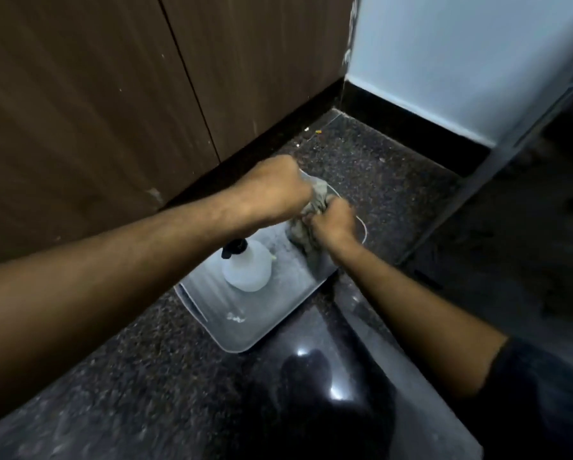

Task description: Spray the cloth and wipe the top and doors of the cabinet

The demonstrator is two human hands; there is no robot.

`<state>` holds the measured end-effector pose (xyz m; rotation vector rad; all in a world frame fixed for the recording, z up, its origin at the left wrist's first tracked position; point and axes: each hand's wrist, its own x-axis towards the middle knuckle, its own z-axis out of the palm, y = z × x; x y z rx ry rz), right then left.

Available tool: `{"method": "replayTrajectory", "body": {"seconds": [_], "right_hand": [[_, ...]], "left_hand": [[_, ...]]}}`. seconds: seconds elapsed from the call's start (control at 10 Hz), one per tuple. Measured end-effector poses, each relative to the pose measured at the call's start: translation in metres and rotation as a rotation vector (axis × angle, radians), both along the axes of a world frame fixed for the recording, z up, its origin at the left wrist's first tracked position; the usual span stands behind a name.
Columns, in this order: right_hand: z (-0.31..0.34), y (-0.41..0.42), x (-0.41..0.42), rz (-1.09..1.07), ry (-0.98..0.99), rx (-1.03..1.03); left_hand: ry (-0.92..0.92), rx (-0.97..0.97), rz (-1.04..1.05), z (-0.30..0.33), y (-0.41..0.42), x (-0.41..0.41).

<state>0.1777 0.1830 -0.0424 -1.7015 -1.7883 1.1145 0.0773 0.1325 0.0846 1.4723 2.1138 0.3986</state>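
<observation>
A grey cloth (315,202) is bunched between both fists above the far end of a clear plastic tray (245,330) on the floor. My left hand (275,189) grips its upper part and my right hand (333,222) grips its lower part, with a tail of cloth hanging down to the tray. A white spray bottle (247,268) with a black nozzle stands upright in the tray, under my left forearm. The brown cabinet doors (96,94) rise on the left, close behind the tray.
The floor is dark speckled stone (361,154) with a glossy black strip near me. A pale blue wall (444,61) with a black skirting stands at the back right. A dark metal frame (477,174) slants along the right.
</observation>
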Motion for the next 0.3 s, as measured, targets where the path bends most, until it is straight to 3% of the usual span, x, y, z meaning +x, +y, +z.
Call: {"method": "replayTrajectory", "body": {"seconds": [0.2,0.3], "right_hand": [[-0.034,0.008,0.000,0.171,-0.338,-0.052],[-0.015,0.011,0.006,0.179,-0.337,-0.073]], "left_hand": [[0.033,0.005,-0.133,-0.034,0.003,-0.012],[0.055,0.059,-0.131,-0.035,0.001,-0.012]]}}
